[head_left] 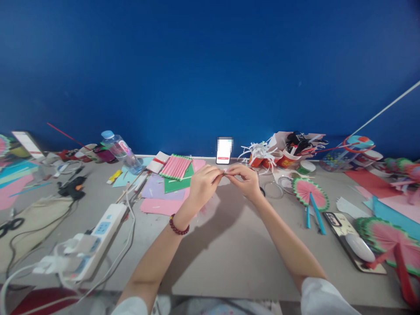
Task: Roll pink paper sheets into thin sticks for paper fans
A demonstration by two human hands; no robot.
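Observation:
My left hand (205, 183) and my right hand (243, 179) meet above the middle of the table. Thumbs and fingers of both are pinched together at the tips. Between them is something tiny and pale that I cannot make out. Just beyond the fingertips a lit phone (223, 153) leans upright against the blue wall. Beside my left hand lie a pleated pink paper with green edges (177, 167), a green sheet (175, 185) and a pink sheet (160, 206). A round wire ring (273, 190) rests to the right of my right hand.
On the left are a power strip (106, 232) with cables, a tilted plastic bottle (122, 148) and a glue gun (72, 188). To the right stand cups of white paper strips (262, 155), pink-and-green paper fans (311, 194), and a white mouse (359, 247) on a phone (343, 227).

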